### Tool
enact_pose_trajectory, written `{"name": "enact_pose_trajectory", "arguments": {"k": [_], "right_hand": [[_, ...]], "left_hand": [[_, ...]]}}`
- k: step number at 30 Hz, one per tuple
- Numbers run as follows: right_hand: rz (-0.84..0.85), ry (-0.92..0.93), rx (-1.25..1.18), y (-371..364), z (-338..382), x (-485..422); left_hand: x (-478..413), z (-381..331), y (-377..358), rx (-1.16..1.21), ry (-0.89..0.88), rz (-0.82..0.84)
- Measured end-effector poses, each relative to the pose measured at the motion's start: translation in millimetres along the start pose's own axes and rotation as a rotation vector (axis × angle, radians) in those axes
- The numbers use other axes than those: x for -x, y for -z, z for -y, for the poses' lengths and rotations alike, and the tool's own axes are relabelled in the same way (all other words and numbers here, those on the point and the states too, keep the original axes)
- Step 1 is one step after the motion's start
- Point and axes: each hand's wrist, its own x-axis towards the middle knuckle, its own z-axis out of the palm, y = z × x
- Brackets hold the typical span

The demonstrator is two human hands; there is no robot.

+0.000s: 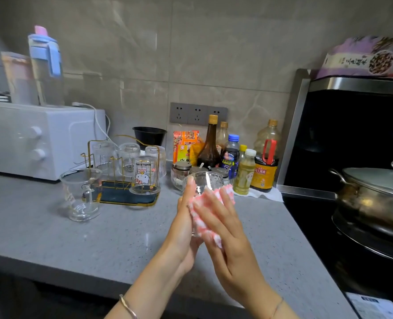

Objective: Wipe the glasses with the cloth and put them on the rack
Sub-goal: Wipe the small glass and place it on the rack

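1. Above the grey speckled countertop (75,238), near its front edge, the left hand (184,226) lies with straight fingers along one side of a clear glass (202,180).
2. The right hand (225,238) presses a pink-and-white checked cloth (200,217) flat against the glass's other side, fingers spread and nearly straight. The glass is carried between the two palms, rim up.
3. Left of the hands a clear handled mug (81,194) stands on the counter, just in front of the rack's corner.
4. The gold wire rack (126,194) on its dark tray holds four upturned glasses. The nearest is a cartoon-printed glass (143,176).
5. To the right, sauce and oil bottles (244,171) crowd beside small lidded jars (181,166).
6. A steel pot (375,189) sits on the black hob at the far right.
7. A white oven (29,139) stands at the back left.
8. Grey wall tiles carry a row of sockets (197,113).
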Motion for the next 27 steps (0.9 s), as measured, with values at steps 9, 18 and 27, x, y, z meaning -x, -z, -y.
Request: {"name": "enact_pose_trajectory", "arguments": {"k": [9, 18, 27], "right_hand": [[-0.075, -0.173, -0.254, 2.9, 12.1, -15.6], [-0.113, -0.320, -0.389, 23.9, -0.9, -49.9], [-0.021, -0.142, -0.227, 6.2, 9.4, -10.7]], "left_hand": [[8.2, -9.5, -3.6, -0.013, -0.114, 0.090], [18.7, -3.4, -4.4, -0.039, 0.036, 0.083], [7.0, -8.2, -0.8, 0.062, -0.020, 0.037]]}}
